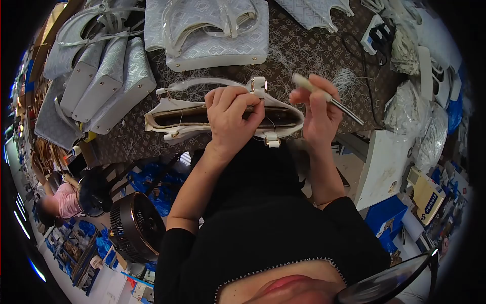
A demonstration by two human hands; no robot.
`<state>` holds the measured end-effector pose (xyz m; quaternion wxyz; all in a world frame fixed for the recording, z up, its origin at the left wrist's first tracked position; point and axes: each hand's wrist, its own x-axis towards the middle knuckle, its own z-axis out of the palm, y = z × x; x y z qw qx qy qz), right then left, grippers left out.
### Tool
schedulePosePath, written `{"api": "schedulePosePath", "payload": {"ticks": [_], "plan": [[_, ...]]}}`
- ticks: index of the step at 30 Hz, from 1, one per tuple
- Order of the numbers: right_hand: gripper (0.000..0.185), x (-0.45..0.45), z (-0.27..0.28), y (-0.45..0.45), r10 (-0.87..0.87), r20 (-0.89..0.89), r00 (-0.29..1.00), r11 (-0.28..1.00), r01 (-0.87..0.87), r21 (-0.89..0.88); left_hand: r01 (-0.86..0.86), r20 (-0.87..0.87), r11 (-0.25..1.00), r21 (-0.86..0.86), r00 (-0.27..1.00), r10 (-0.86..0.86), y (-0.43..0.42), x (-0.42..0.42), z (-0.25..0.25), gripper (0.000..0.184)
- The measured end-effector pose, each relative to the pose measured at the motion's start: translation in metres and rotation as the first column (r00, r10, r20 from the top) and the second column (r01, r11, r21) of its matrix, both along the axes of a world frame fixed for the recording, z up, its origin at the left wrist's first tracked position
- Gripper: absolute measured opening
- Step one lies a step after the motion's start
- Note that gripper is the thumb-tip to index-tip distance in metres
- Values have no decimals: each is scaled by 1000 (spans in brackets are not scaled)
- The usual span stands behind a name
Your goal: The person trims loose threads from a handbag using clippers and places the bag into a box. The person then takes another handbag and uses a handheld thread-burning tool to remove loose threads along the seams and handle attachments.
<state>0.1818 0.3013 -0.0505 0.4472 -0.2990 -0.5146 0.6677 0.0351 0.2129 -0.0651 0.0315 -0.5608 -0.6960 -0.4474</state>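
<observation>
A dark, patterned cloth [380, 93] spread over the upper half of the frame, littered with wispy pale thread ends [346, 82]. On it, at upper left and upper centre, sat boxy handbags [217, 58] with a silvery geometric print, smooth white lower panels and small metal feet. Below the upper-centre one lay an open bag [197, 128] with its long axis running left to right across the middle of the frame, its mouth a narrow pointed oval with a dark brownish lining, its rim smooth and white. The left hand [230, 114] lay over the middle of that mouth, fingers curled and tips pinched together at the far rim, just beside a glossy white strap tab [259, 85] with gold-toned hardware; whether rim or thread was between them, I could not tell. The right hand [321, 114], just off the bag's right end, grasped a slim tool [346, 109] between thumb and fingers. The tool's pale, rounded handle end pointed to the upper left and its shiny, straight metal shaft to the lower right, away from the bag. A fine pale thread [269, 119] curved over the opening beside the left hand.
</observation>
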Motion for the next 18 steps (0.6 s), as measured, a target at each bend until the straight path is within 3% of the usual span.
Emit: {"api": "schedulePosePath", "payload": {"ticks": [1, 3, 6, 8, 18], "plan": [[27, 8, -5, -1, 55, -63, 997, 996, -50, 71, 3, -8, 1000, 1, 1000, -3, 0, 0, 0, 21], [27, 12, -10, -2, 54, -25, 998, 995, -51, 83, 15, -11, 1000, 3, 1000, -15, 0, -1, 0, 21], [25, 12, -13, -5, 84, 60, 995, 996, -83, -24, 29, -1, 1000, 2, 1000, -29, 0, -2, 1, 20], [19, 11, -19, -2, 156, 48, 987, 982, -160, 101, 30, 13, 1000, -1, 999, -30, -1, -3, 1, 20], [14, 6, -17, -2, 137, 142, 980, 975, -159, 154, 40, 51, 999, -17, 998, -39, -2, -5, 1, 20]]}}
